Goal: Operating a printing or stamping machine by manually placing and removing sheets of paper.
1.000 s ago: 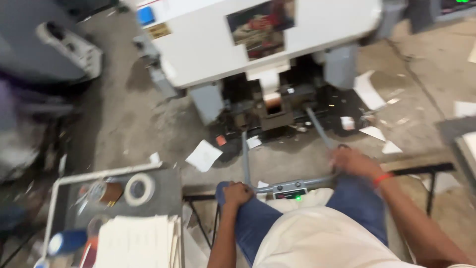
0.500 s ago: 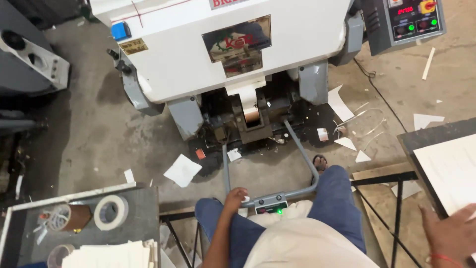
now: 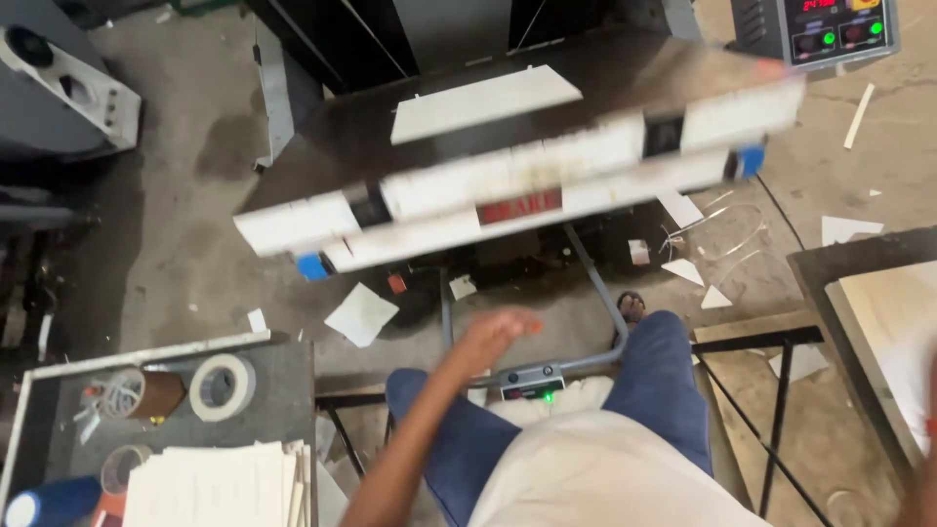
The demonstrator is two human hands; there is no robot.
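One hand [image 3: 498, 332] above grey bar [image 3: 586, 363].

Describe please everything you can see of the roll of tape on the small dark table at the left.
The roll of tape is a pale, cream-coloured ring with a wide open core. It lies flat on the dark table, beside a brown roll with white cord or strips lying on it. A stack of pale sheets lies nearer the person. Neither hand touches it; the left hand is raised in the air to its right.
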